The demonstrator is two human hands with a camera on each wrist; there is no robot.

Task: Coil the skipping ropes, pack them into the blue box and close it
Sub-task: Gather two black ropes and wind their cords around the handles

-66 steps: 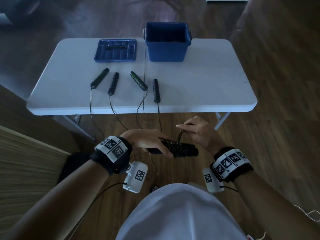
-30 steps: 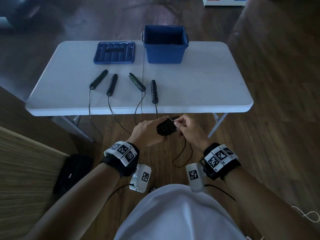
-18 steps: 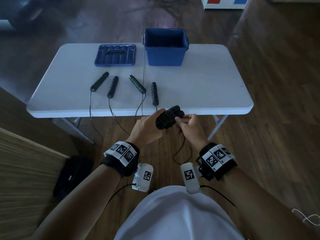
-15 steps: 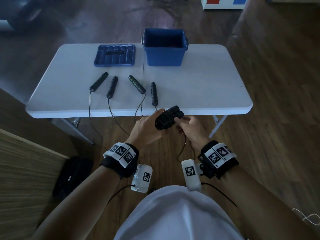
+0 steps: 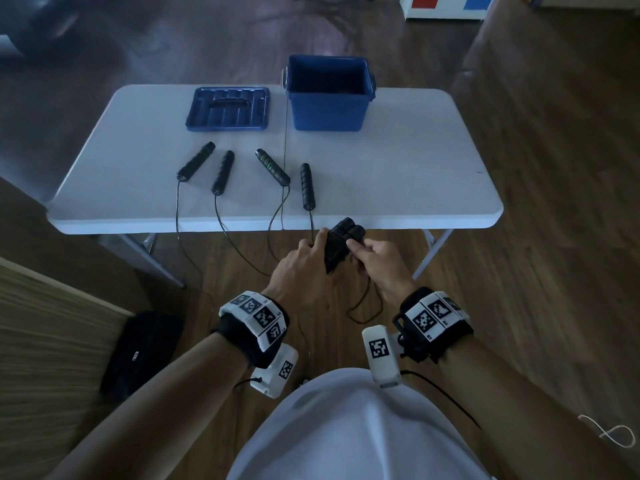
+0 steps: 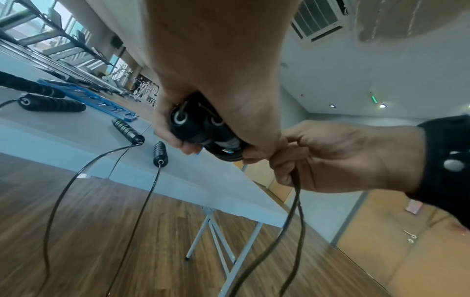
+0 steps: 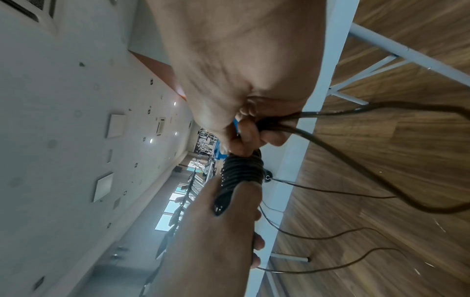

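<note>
My left hand (image 5: pixel 304 263) grips a black skipping rope bundle (image 5: pixel 341 242): two handles side by side with cord wound round them, held just in front of the table's near edge. My right hand (image 5: pixel 375 259) pinches the loose cord (image 5: pixel 363 306) at the bundle, and a loop of it hangs below. The wrist views show the same bundle (image 6: pixel 201 128) (image 7: pixel 239 174). The open blue box (image 5: pixel 329 93) stands at the table's back centre, its lid (image 5: pixel 228 109) flat to its left. Several more rope handles (image 5: pixel 306 187) lie on the table, their cords hanging over the front edge.
The white folding table (image 5: pixel 398 168) stands on a wooden floor. A black bag (image 5: pixel 142 348) lies on the floor at my left beside a wooden panel. A thin white cord (image 5: pixel 609 433) lies on the floor at the right.
Both hands have risen from waist height to the table's near edge with the bundle. More cord is wound on, and the hanging loop has grown shorter.
</note>
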